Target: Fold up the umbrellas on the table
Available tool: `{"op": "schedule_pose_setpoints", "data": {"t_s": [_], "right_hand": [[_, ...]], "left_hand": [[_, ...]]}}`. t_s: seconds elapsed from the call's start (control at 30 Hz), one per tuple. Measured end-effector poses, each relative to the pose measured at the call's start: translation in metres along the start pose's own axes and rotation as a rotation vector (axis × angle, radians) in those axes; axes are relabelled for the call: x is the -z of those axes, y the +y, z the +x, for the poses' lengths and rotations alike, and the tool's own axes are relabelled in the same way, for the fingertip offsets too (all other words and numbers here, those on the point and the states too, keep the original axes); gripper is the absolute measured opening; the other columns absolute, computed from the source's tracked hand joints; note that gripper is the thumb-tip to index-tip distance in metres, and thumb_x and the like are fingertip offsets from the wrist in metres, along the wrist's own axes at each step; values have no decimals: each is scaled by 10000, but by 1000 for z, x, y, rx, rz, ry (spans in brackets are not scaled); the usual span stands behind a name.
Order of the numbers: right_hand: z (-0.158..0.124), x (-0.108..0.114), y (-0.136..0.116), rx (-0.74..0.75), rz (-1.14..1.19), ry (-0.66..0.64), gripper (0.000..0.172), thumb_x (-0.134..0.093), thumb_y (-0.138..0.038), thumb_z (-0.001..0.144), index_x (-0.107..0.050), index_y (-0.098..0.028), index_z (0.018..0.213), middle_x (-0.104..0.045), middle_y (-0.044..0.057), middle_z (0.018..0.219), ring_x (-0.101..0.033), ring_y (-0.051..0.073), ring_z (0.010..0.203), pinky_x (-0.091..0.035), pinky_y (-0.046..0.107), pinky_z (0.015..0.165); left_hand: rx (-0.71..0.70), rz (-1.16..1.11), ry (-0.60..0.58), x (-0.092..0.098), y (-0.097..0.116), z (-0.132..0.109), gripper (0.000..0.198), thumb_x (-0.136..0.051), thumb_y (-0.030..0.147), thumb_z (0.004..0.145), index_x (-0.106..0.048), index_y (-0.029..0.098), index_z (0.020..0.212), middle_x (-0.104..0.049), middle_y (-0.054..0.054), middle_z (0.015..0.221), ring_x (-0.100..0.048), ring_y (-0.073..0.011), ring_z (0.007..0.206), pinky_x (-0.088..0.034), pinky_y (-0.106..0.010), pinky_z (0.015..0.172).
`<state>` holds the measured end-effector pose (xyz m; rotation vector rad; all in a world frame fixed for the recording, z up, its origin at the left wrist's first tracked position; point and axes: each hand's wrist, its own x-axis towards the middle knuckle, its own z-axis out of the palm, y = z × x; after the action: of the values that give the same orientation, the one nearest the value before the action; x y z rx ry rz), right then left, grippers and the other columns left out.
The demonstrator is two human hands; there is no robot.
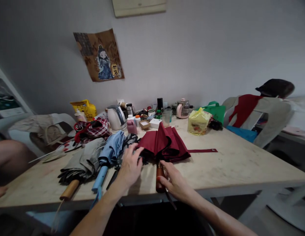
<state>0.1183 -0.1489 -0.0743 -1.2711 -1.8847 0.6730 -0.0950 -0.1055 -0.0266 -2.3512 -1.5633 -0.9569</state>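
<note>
A dark red folding umbrella [164,142] lies on the table in front of me, its canopy loosely gathered and its strap stretched out to the right. My right hand [174,178] holds its brown handle [160,178], thumb and fingers against the grip. My left hand [131,164] is open, fingers apart and slightly bent, at the left edge of the red canopy; whether it touches the fabric I cannot tell. Left of it lie a black patterned umbrella [129,141], partly hidden by this hand, a blue umbrella [112,147] and a grey umbrella [83,160] with a wooden handle.
Along the back stand a kettle [116,118], a glass teapot [183,108], bottles, cups and small boxes. A yellow plastic bag [199,123] and a green bag [217,113] are at right. Plaid cloth [99,127] lies at left. Another person's leg [9,160] shows at the left edge.
</note>
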Motion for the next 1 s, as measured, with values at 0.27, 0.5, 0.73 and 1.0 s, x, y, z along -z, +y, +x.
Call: {"op": "schedule_pose_setpoints", "data": {"t_s": [0.27,0.5,0.73,1.0], "right_hand": [[-32,42,42,62,-36,131,311,-480,-263,894,-607,-128,1145,-630,77,862,-589,165,679,-531,313,659],[-26,45,52,236,-163,127,395,-475,-179,887,-532,-157,1278,-586,147,1149,-656,201,902,-586,338,787],[13,52,25,390,-270,176,727,-536,-119,794,-328,-214,1484,-334,179,1483,-459,291,1329,-490,429,1017],[115,125,-11,396,-35,247,214,-627,-355,772,-619,-174,885,-664,48,786,-621,198,711,-522,332,693]], "left_hand": [[359,-749,-332,-49,36,-38,474,-575,266,816,-521,139,1269,-634,-93,991,-637,-178,794,-540,-331,724],[793,-1407,-358,-53,77,-24,828,-860,371,532,-475,98,1211,-665,-42,826,-619,-147,678,-498,-277,639],[767,-1583,-331,-17,107,12,635,-906,451,470,-576,111,893,-611,-1,745,-553,-87,610,-442,-217,551],[343,-1507,-224,32,90,54,618,-805,455,675,-600,107,1143,-670,-39,738,-552,-84,558,-399,-200,506]]}}
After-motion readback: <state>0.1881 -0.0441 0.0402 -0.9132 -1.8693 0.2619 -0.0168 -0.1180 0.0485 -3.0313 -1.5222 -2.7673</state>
